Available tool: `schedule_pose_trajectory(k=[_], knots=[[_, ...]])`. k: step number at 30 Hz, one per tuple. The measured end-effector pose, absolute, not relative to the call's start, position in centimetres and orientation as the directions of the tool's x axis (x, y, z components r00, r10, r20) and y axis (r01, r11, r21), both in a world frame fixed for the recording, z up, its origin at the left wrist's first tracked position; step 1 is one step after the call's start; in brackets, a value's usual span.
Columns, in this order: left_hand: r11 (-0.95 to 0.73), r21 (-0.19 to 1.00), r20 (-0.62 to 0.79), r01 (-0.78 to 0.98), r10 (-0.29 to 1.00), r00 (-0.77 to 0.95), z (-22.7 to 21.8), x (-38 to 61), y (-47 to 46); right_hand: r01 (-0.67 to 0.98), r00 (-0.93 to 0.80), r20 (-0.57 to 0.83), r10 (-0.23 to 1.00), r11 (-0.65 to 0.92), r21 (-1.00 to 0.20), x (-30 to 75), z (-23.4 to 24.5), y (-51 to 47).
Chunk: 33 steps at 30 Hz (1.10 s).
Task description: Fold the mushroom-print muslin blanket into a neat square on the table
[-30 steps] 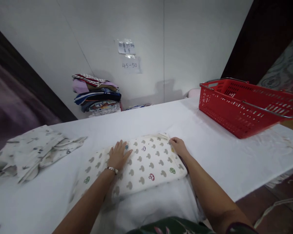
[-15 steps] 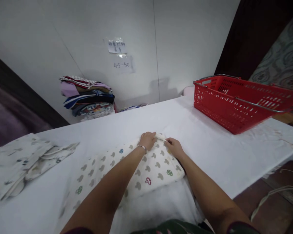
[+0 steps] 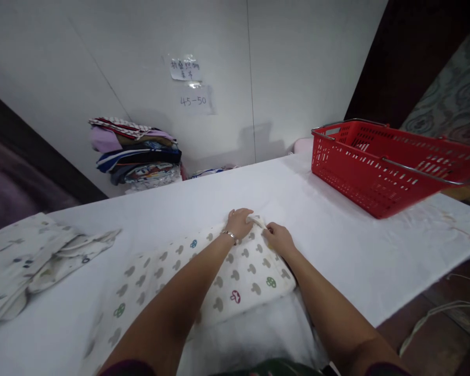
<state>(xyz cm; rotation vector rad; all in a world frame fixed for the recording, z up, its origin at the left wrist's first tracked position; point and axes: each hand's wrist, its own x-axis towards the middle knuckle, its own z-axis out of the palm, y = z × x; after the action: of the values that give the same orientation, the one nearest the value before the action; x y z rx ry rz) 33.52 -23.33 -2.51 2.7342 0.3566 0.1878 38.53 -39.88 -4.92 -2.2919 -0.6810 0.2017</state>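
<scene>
A cream cloth printed with small mushrooms (image 3: pixel 203 271) lies folded on the white table (image 3: pixel 227 193) in front of me. My left hand (image 3: pixel 239 223), with a bracelet on the wrist, grips the cloth's far right corner with curled fingers. My right hand (image 3: pixel 278 239) pinches the same far edge just to the right of it. Both hands sit close together at that corner.
A red plastic basket (image 3: pixel 387 167) with metal handles stands at the right of the table. A pile of folded clothes (image 3: pixel 137 154) rests against the wall at the back left. Another pale patterned cloth (image 3: pixel 31 261) lies crumpled at the left. Paper labels hang on the wall.
My left hand moved from the cloth's middle to its far right corner, beside my right hand, and closed on the edge. In the last half second little has changed.
</scene>
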Motion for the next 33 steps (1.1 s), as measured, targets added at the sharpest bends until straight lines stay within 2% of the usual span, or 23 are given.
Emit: schedule_pose_trajectory(k=[4, 6, 8, 10, 12, 14, 15, 17, 20, 23, 27, 31, 33], knots=[[-0.958, 0.285, 0.245, 0.034, 0.107, 0.964, -2.4, 29.7, -24.0, 0.415, 0.842, 0.031, 0.538, -0.611, -0.674, 38.7, -5.0, -40.1], [-0.970, 0.239, 0.215, 0.028, 0.081, 0.973, -3.0, 28.3, -24.2, 0.440, 0.838, 0.040, 0.543, -0.631, -0.640, 38.6, -4.8, -40.3], [-0.971, 0.218, 0.137, 0.098, 0.130, 0.982, -3.8, 27.8, -24.1, 0.522, 0.814, 0.125, 0.567, -0.623, -0.582, 37.9, -4.3, -40.4], [-0.964, 0.206, 0.054, 0.170, 0.184, 0.981, -4.4, 27.9, -24.0, 0.648, 0.737, 0.257, 0.625, -0.545, -0.532, 36.7, -3.4, -40.3], [-0.964, 0.192, -0.002, 0.186, 0.189, 0.982, -4.7, 28.1, -23.9, 0.761, 0.595, 0.328, 0.733, -0.383, -0.524, 35.2, -2.4, -39.7], [-0.969, 0.177, -0.033, 0.171, 0.168, 0.985, -4.6, 28.3, -23.9, 0.812, 0.439, 0.301, 0.847, -0.230, -0.536, 34.1, -1.8, -38.7], [-0.972, 0.175, -0.045, 0.156, 0.151, 0.988, -4.5, 28.3, -23.9, 0.821, 0.390, 0.264, 0.882, -0.204, -0.533, 33.9, -1.8, -38.1], [-0.972, 0.187, -0.047, 0.142, 0.135, 0.990, -4.3, 28.1, -23.9, 0.826, 0.403, 0.161, 0.901, -0.282, -0.488, 34.2, -2.4, -37.0], [-0.967, 0.213, -0.031, 0.137, 0.133, 0.991, -4.0, 27.5, -23.5, 0.814, 0.526, 0.040, 0.850, -0.489, -0.314, 35.8, -4.6, -36.0], [-0.967, 0.209, -0.022, 0.146, 0.145, 0.989, -4.0, 25.8, -21.9, 0.849, 0.521, 0.058, 0.851, -0.511, -0.133, 37.0, -6.8, -35.9], [-0.933, 0.193, -0.046, 0.304, 0.301, 0.953, -4.1, 20.3, -17.8, 0.866, 0.500, 0.093, 0.861, -0.500, -0.023, 37.2, -7.9, -36.3], [-0.814, 0.162, -0.058, 0.558, 0.556, 0.829, -4.1, 11.8, -12.8, 0.865, 0.496, 0.092, 0.863, -0.500, 0.024, 37.0, -7.8, -36.4], [-0.711, 0.180, -0.019, 0.680, 0.689, 0.725, -4.1, 7.5, -10.7, 0.867, 0.491, 0.097, 0.866, -0.497, 0.043, 36.9, -7.8, -36.4]])
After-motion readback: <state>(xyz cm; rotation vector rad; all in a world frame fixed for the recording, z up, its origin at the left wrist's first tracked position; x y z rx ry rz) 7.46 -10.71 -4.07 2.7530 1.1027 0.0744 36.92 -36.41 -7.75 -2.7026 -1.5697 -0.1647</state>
